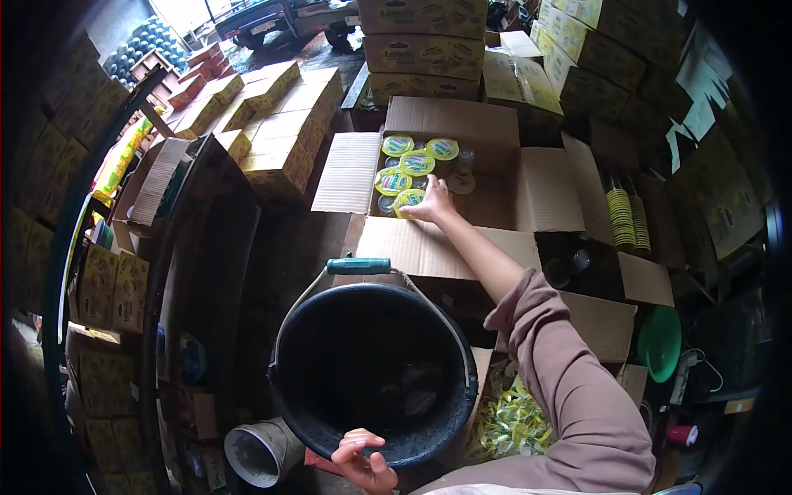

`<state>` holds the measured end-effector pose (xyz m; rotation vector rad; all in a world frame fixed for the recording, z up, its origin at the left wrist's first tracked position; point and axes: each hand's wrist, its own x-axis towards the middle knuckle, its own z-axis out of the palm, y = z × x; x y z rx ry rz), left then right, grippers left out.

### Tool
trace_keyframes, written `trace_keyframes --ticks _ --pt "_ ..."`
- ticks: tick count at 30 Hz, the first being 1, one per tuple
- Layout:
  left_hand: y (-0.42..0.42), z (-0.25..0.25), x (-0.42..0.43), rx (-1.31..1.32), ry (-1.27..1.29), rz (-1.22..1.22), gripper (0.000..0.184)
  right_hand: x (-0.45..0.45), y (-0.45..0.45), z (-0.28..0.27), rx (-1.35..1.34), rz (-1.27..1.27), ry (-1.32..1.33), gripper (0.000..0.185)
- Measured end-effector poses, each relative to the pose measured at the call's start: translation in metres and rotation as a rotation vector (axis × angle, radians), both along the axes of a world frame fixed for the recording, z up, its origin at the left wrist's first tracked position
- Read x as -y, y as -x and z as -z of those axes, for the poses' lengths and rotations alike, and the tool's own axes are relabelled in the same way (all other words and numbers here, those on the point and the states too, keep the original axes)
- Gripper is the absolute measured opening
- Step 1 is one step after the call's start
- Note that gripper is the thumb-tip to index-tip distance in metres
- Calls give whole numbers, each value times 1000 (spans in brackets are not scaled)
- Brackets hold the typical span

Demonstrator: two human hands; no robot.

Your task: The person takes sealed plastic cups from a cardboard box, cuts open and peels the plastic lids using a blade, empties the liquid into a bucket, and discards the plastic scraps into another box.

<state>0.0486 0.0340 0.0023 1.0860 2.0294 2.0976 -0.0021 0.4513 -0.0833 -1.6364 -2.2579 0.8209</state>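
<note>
My right hand [431, 203] reaches into an open cardboard box [450, 252]. Its fingers and thumb close around the edge of a sealed plastic cup with a yellow lid [408, 199]. Several more yellow-lidded cups [417, 162] stand at the box's left side, some of them over other clear cups. Close to me, my left hand [365, 464] hovers by the near rim of a large black bucket [290, 396]. Its fingers are loosely bent and apart, with nothing between them. The bucket's green handle grip [359, 266] rests at the far rim, and a little liquid seems to glint inside.
Stacked cartons [280, 124] rise behind on the left, with more cartons [425, 41] behind the open box. Stacks of yellow-rimmed cups [627, 219] stand at right, near a green basin [659, 344]. Yellow wrappers [516, 417] fill a box beneath my right arm. A whitish pail [262, 452] sits lower left.
</note>
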Motion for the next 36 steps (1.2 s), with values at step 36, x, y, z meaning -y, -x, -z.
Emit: trace_keyframes --ticks 36 --pt "9 13 12 165 -94 292 54 359 -137 -183 -534 -710 -252 88"
